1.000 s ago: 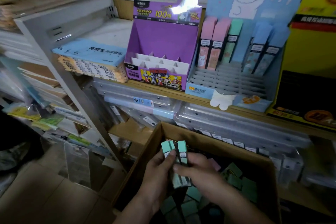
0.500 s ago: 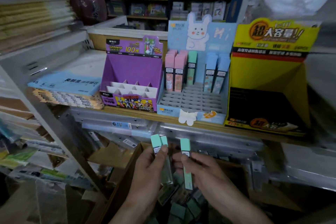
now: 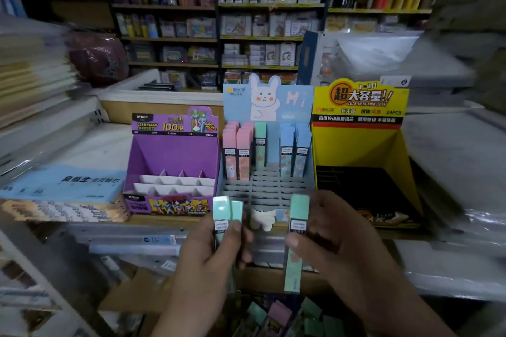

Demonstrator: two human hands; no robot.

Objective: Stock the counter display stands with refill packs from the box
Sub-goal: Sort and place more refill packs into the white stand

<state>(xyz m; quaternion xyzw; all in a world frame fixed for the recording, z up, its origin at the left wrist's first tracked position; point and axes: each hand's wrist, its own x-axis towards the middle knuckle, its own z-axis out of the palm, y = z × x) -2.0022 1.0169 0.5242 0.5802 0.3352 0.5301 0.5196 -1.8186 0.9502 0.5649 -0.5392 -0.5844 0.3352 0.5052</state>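
Hands are sitting front and centre in the head view, both raised just in front of the counter edge [image 3: 164, 220]. The left hand [image 3: 210, 252] is gripping two green packs [image 3: 227, 216] side by side, thumb curling across their labels, their tops poking up above the fingers. The right hand [image 3: 336, 249] is pinching a single green pack [image 3: 297, 241] upright, thumb pressing on the front and fingers wrapping round behind. The two hands are holding apart, with a clear gap between them.

Just behind them, the blue rabbit stand [image 3: 268, 186] is standing on the counter, between a purple stand [image 3: 175, 153] on its left and a yellow stand [image 3: 358, 145] on its right. Its back rows are carrying pink packs [image 3: 238, 150] on the left, one green pack [image 3: 260, 145] in the middle and blue packs [image 3: 294, 150] on the right, all upright. The grey grid of slots in front of those is showing open.

Down at the bottom edge, the cardboard box [image 3: 131, 295] is sitting under the hands, and loose packs [image 3: 276, 314], green and pink, are lying jumbled inside it. Both sides of the picture are blurring out, so the stacked goods there are hard to read.
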